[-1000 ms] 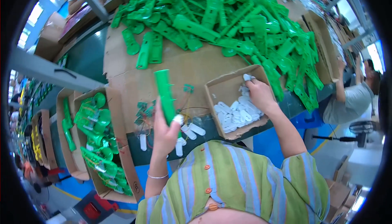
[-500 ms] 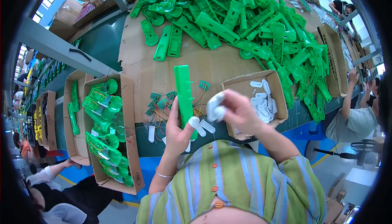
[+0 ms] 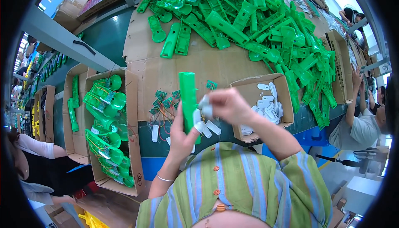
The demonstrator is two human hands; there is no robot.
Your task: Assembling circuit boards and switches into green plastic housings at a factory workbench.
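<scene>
My left hand grips a long green plastic housing, held upright in front of my chest. A white finger cover sits on the left thumb. Against the housing's right side, just above that thumb, is a small white oval piece. My right hand is closed in a pinch beside the housing, with whitish covers on its fingertips; what they hold, if anything, is hidden. Behind the housing lie small green circuit boards with coloured wires. White oval pieces lie near the table's front edge.
A big pile of green housings covers the cardboard ahead. To the right, a cardboard box holds white oval parts. Filled green assemblies with wires stand in a box at left, beside another box. Other people work on both sides.
My right hand has moved left, up against the housing's right side. The left hand still holds the housing, now turned a little. At lower left, a person has shifted and a brown box-like shape appears.
</scene>
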